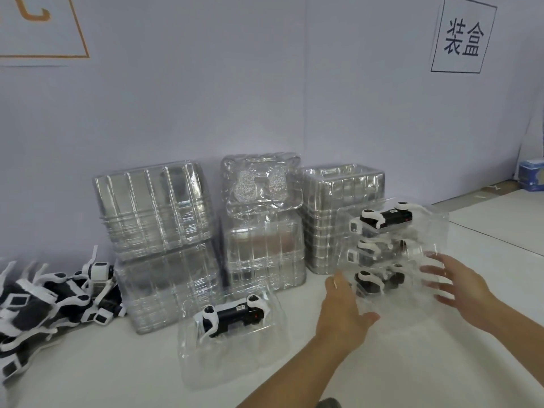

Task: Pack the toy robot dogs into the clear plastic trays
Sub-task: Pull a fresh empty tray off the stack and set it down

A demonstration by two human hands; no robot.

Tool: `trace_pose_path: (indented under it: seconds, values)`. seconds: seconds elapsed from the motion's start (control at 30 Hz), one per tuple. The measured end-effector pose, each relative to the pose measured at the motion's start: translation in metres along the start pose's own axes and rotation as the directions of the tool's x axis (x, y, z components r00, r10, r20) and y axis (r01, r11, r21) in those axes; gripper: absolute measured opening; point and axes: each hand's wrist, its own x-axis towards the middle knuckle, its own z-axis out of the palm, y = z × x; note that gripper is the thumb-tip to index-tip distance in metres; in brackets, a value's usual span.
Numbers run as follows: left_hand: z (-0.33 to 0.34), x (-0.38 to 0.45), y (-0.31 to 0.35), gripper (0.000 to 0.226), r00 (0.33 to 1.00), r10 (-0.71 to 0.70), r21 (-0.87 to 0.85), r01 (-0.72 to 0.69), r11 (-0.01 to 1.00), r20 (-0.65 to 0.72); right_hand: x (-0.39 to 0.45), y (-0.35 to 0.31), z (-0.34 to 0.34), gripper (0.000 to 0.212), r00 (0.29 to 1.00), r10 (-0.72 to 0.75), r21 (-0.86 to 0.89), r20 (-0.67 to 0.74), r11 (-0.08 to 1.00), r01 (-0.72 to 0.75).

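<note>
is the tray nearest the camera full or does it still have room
Still has room. The near clear tray holds one toy robot dog at its far end; the front part looks empty.

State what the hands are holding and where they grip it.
Left hand and right hand touch opposite sides of the stacked trays; fingers straight, no closed grip.

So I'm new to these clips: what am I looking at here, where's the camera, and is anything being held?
There is no machine, just a person's two bare hands, filmed by a camera worn on the head, looking down. The left hand and right hand, fingers straight, flank a stack of clear plastic trays holding black-and-white toy robot dogs. On the white table lie another packed clear tray, a pile of loose toy dogs and stacks of empty clear trays.
</note>
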Motion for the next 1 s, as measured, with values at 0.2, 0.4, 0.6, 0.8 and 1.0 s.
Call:
trace_pose_path:
  seconds: [0.2,0.4,0.6,0.8,1.0]
  values:
    - [-0.001,-0.002,-0.006,0.092,0.998,0.054,-0.209,-0.057,0.976,-0.019,-0.001,0.006,0.007,0.036,0.998,-0.055,0.014,-0.018,0.998,0.055]
    - [0.004,0.000,-0.008,0.062,0.998,0.040,-0.184,-0.049,0.982,-0.054,-0.002,0.016,0.004,0.033,0.992,-0.119,0.026,-0.036,0.992,0.120]
    - [0.005,0.003,-0.011,0.062,0.992,0.070,-0.127,-0.083,0.988,-0.102,-0.003,0.020,0.005,0.033,0.988,-0.141,-0.006,-0.056,0.990,0.141]
    - [-0.014,0.012,-0.004,0.145,0.954,0.194,-0.078,-0.217,0.973,-0.230,-0.005,0.018,-0.003,0.030,0.990,-0.138,-0.023,-0.025,0.990,0.138]
    - [-0.026,0.025,0.007,0.151,0.949,0.291,-0.005,-0.294,0.956,-0.124,-0.012,0.007,-0.010,0.059,0.983,-0.153,-0.136,0.097,0.977,0.165]
